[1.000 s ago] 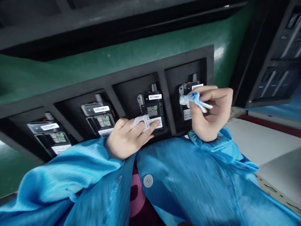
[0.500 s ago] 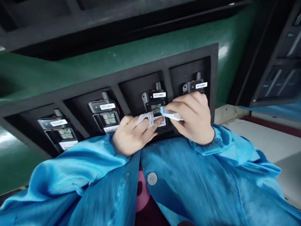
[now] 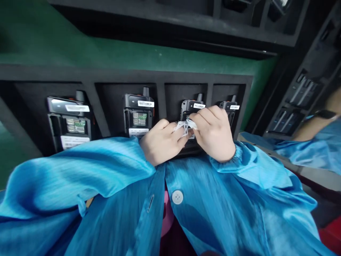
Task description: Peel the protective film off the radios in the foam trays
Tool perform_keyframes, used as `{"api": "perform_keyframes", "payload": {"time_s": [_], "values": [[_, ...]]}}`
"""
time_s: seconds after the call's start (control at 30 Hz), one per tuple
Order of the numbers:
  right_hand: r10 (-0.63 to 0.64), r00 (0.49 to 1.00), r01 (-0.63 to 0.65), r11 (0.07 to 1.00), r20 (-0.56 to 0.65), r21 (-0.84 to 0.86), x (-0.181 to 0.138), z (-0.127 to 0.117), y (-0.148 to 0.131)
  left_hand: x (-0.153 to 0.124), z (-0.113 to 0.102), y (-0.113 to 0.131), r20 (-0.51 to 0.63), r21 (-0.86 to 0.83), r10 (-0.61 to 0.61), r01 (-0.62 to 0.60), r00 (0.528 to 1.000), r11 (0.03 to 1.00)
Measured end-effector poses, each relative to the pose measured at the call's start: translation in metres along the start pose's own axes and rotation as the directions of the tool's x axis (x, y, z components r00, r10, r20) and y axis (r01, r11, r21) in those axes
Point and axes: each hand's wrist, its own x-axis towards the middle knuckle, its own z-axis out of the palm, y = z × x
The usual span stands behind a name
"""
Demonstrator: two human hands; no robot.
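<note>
Both hands meet over the third handset from the left, an open-backed walkie-talkie-like device with a stub antenna and barcode label. My left hand is closed, its fingertips against my right fingers. Thin white strips lie tangled around its index finger; whether it grips anything is hidden. My right hand is closed in a pinch on a whitish, film-like piece, too blurred to name exactly. The hands cover this handset's lower part. Beside my left hand, the second handset shows green circuitry and metal card slots.
A black foam tray holds the handsets in separate recesses, including a left one and a right one. Beyond the green surface is another black tray. At right, a co-worker's forearm reaches near more trays.
My hands have come together, and the piece in my right hand has moved to the left fingertips. The view has turned and shifted; a co-worker's arm has appeared at right.
</note>
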Motion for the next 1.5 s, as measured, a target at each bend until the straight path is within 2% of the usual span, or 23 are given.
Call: {"api": "perform_keyframes", "payload": {"time_s": [0.17, 0.63, 0.7, 0.83, 1.0, 1.13, 1.5], "values": [[-0.023, 0.997, 0.029, 0.996, 0.074, -0.080, 0.003, -0.003, -0.002, 0.000, 0.003, 0.002, -0.021, -0.021, -0.029, 0.029, 0.999, 0.999], [-0.056, 0.998, 0.056, 0.997, 0.007, -0.052, -0.002, 0.004, 0.002, 0.000, 0.011, 0.003, -0.033, -0.039, -0.039, 0.038, 0.999, 0.999], [-0.074, 0.997, 0.075, 0.996, 0.022, -0.051, -0.002, 0.004, 0.002, 0.000, 0.009, 0.003, -0.022, -0.053, -0.040, 0.039, 0.999, 0.998], [-0.091, 0.996, 0.091, 0.996, -0.023, -0.025, 0.000, 0.005, 0.002, 0.000, 0.006, 0.003, 0.036, -0.060, -0.055, 0.057, 0.998, 0.997], [-0.081, 0.997, 0.081, 0.997, 0.000, -0.019, 0.000, 0.006, 0.006, -0.001, 0.008, 0.003, -0.029, -0.053, -0.049, 0.047, 0.998, 0.997], [-0.065, 0.997, 0.065, 0.998, -0.034, -0.007, 0.000, 0.007, 0.006, -0.001, 0.009, 0.003, -0.025, -0.059, -0.052, 0.050, 0.998, 0.997], [-0.053, 0.999, 0.053, 0.998, -0.012, -0.021, 0.001, 0.011, 0.004, -0.001, 0.007, 0.002, 0.001, -0.059, -0.044, 0.044, 0.999, 0.997]]}}
